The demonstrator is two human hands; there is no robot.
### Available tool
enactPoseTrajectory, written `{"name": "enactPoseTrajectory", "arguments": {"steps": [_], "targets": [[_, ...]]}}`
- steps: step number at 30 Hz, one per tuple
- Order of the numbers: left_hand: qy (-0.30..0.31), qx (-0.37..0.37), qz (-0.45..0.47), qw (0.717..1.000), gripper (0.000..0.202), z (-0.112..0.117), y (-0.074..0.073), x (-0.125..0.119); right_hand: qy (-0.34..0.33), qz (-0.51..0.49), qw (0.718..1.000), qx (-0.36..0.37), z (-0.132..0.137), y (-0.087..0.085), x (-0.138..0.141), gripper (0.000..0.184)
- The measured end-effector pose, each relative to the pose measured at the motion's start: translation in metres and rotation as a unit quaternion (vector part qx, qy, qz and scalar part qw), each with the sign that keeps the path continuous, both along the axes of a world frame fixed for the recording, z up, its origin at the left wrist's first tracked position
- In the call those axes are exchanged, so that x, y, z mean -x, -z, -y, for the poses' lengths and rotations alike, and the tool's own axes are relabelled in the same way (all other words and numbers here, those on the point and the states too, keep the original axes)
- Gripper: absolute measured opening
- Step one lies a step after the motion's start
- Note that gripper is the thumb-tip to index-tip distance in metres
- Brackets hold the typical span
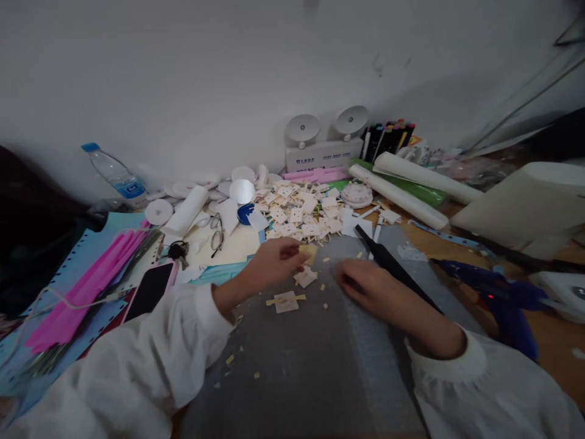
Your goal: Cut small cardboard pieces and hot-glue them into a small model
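Note:
My left hand point(276, 261) is closed in a pinch on a small yellowish paper piece point(309, 251) just above the grey cutting mat point(311, 366). My right hand point(372, 286) rests knuckles-up on the mat with its fingers curled under; whether they hold anything is hidden. A black ruler-like strip point(393, 265) lies just right of that hand. Between the hands lie small cream cut-outs point(305, 277) and another cut-out with a thin stick point(286, 301). Both arms wear white sleeves.
A heap of cream paper squares point(299, 213) lies behind the mat. A blue glue gun point(498, 292) sits right, white rolls point(402, 195) and markers point(388, 137) behind. Left are a phone point(148, 291), glasses point(216, 235), pink paper point(86, 286) and a water bottle point(116, 174).

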State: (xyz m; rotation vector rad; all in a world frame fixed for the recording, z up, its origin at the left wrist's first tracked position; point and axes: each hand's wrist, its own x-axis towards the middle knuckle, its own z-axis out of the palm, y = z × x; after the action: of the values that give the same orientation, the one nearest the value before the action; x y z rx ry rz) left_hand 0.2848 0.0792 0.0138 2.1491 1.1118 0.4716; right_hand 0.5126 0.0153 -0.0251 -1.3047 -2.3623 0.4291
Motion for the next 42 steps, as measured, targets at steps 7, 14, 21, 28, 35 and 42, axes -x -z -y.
{"name": "enactPoseTrajectory", "arguments": {"steps": [7, 14, 21, 28, 35, 42], "targets": [[0.087, -0.115, -0.102, 0.984, 0.025, -0.002, 0.006, 0.018, 0.007, 0.002, 1.000, 0.007, 0.003, 0.000, 0.004, 0.013], [0.080, -0.137, -0.123, 0.980, 0.014, 0.003, 0.001, 0.062, 0.004, 0.022, 1.000, -0.001, 0.005, 0.001, 0.005, 0.013], [-0.016, -0.117, -0.085, 0.989, 0.024, 0.008, -0.009, 0.077, -0.002, 0.028, 1.000, -0.007, 0.003, 0.004, 0.006, 0.012], [-0.005, -0.198, -0.173, 0.965, 0.023, -0.003, 0.003, 0.089, -0.001, 0.016, 1.000, 0.004, 0.003, 0.005, 0.006, 0.013], [0.023, -0.227, -0.275, 0.934, 0.030, -0.019, 0.002, 0.088, -0.004, 0.018, 1.000, 0.011, 0.002, 0.006, 0.005, 0.014], [0.087, -0.231, -0.278, 0.928, 0.027, -0.024, -0.020, 0.109, -0.006, 0.017, 1.000, -0.003, 0.002, 0.006, 0.005, 0.014]]}}
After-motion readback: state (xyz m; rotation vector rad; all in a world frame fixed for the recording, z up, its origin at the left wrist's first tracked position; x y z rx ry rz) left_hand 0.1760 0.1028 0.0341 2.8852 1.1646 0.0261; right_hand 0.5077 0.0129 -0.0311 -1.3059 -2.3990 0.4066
